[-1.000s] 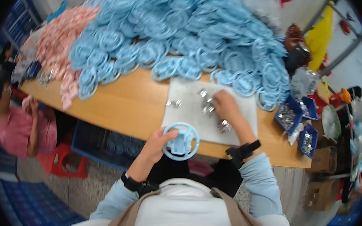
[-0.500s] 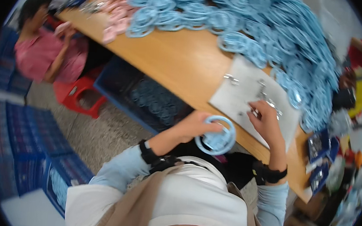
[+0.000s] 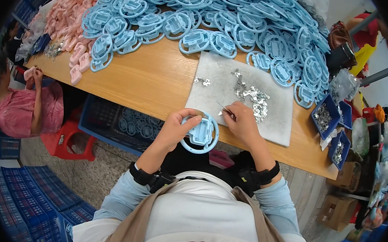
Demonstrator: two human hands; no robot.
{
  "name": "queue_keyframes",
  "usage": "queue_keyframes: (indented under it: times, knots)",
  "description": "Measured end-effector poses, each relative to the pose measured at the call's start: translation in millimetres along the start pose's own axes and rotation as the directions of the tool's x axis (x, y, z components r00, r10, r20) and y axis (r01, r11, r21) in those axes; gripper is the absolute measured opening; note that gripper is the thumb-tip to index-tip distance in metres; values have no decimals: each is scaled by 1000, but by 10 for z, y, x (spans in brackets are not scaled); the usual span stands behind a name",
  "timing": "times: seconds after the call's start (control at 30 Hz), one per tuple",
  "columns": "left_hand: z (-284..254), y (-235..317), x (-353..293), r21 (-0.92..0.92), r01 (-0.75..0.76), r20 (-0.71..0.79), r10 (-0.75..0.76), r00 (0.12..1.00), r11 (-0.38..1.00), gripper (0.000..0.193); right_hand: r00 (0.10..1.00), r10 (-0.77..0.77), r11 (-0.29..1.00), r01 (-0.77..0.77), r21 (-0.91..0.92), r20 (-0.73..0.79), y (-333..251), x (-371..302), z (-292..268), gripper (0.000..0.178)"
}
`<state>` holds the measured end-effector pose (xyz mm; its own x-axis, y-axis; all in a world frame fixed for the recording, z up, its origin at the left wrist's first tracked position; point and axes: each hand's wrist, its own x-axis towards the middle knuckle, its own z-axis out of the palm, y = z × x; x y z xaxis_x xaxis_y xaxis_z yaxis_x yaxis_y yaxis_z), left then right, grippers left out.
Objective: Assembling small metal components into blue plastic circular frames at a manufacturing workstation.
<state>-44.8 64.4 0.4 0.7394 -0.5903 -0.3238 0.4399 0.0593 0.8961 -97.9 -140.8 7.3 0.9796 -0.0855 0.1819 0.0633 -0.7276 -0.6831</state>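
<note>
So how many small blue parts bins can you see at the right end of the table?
3: one bin at the table's right edge, a second just behind it, a third nearer the person. More may be hidden in the clutter.

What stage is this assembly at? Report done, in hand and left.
Done: cannot tell which pieces are finished; a big pile of blue rings covers the table. In hand: the left hand holds one blue ring, and the right hand holds tweezers. Left: many small metal parts lie on the grey mat.
</note>
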Motion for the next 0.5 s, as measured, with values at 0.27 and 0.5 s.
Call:
queue_keyframes:
  times: [0.27, 0.5]
  knots:
    - [262, 93, 144, 195, -96, 44, 89, 995, 976, 21, 975, -155, 958, 188, 216, -160, -225, -19, -104, 6]
    - [363, 141, 155, 310, -370, 90, 360, 929, 876, 18, 992, 126, 883, -97, 460, -32, -327, -15, -210, 9]
